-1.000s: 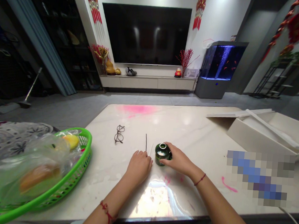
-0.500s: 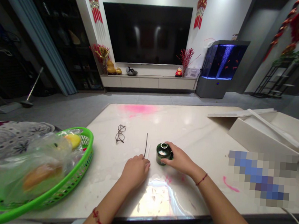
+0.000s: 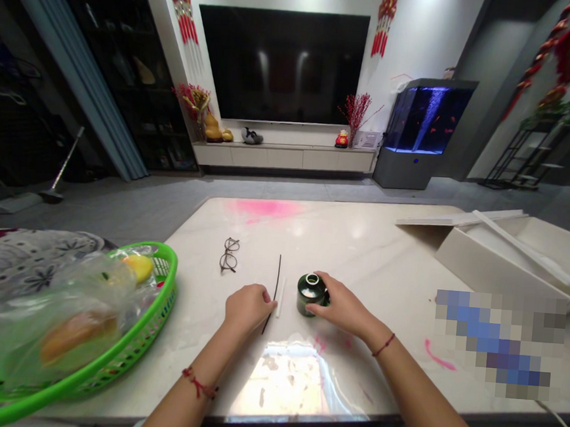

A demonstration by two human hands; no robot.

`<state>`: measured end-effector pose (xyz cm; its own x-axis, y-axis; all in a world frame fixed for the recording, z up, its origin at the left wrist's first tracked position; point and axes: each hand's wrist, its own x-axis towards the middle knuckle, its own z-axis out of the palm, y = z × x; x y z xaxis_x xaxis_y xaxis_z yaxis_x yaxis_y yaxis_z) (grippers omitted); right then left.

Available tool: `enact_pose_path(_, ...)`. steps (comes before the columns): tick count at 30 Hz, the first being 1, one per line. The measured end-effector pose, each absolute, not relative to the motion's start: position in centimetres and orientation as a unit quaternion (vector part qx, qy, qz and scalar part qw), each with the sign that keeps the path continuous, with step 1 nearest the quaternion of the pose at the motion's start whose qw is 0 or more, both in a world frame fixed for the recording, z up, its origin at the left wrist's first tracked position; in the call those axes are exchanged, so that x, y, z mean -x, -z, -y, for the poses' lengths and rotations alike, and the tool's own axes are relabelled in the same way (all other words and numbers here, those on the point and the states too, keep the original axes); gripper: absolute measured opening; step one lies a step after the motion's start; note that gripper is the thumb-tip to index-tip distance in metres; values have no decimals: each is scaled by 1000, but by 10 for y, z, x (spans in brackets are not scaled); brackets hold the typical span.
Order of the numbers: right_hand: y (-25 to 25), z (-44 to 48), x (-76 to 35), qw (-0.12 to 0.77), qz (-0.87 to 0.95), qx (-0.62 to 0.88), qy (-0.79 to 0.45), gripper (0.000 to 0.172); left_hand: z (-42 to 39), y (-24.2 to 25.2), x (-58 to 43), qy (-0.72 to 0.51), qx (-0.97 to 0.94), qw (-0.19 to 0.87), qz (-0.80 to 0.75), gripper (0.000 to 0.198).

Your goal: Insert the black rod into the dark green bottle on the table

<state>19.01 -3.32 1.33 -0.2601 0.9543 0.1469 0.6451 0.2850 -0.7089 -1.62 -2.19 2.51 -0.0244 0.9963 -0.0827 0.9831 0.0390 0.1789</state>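
On the marble-look table (image 3: 342, 244) stands a small dark green glass bottle (image 3: 308, 297) with a white-rimmed open mouth. My right hand (image 3: 343, 303) is wrapped round its right side, thumb in front and fingers behind. To the left, my left hand (image 3: 252, 306) pinches a thin black stick (image 3: 278, 272) between thumb and fingertips near its middle. A short white stick (image 3: 281, 297) lies just right of the black one, close to my left fingertips. Eyeglasses (image 3: 230, 255) rest farther back on the left.
A green plastic basket (image 3: 169, 277) with bagged food sits at the left. At the right is an open white box (image 3: 489, 256), with a blurred blue item (image 3: 492, 338) before it. Pink stains (image 3: 266, 207) mark the tabletop.
My left hand has shifted slightly left and up, off the white stick. It now pinches the black stick, whose lower end shows. My right hand stays on the bottle.
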Motion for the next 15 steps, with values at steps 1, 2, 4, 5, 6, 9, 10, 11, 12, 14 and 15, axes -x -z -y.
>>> enact_pose_path(1, -13, 33, -190, 289, 749, 534, -266, 62, 20, -24, 15, -37, -684, 104, -721, 22)
enact_pose_path(2, -13, 32, -190, 288, 750, 534, -264, 62, 18, -22, 15, -35, -674, 117, -728, 22)
enact_pose_path(4, -13, 32, -190, 287, 751, 534, -262, 62, 15, -21, 14, -23, -656, 143, -741, 21)
enact_pose_path(5, -13, 32, -190, 285, 751, 534, -262, 62, 13, -20, 13, -17, -648, 152, -746, 21)
enact_pose_path(6, -13, 32, -190, 285, 751, 535, -262, 62, 12, -19, 14, -12, -644, 157, -749, 20)
enact_pose_path(9, -15, 33, -190, 282, 750, 537, -263, 62, 11, -20, 15, -6, -639, 158, -753, 19)
enact_pose_path(10, -16, 34, -190, 281, 749, 538, -264, 62, 11, -20, 16, -4, -639, 157, -753, 19)
enact_pose_path(11, -17, 35, -190, 280, 749, 539, -264, 62, 12, -21, 16, -2, -641, 154, -752, 18)
enact_pose_path(12, -18, 35, -190, 280, 748, 540, -264, 62, 12, -22, 17, 1, -644, 152, -750, 18)
enact_pose_path(14, -19, 36, -189, 281, 746, 541, -266, 61, 13, -24, 19, 7, -650, 147, -745, 17)
enact_pose_path(15, -19, 36, -189, 283, 746, 541, -268, 61, 14, -26, 21, 9, -653, 145, -743, 18)
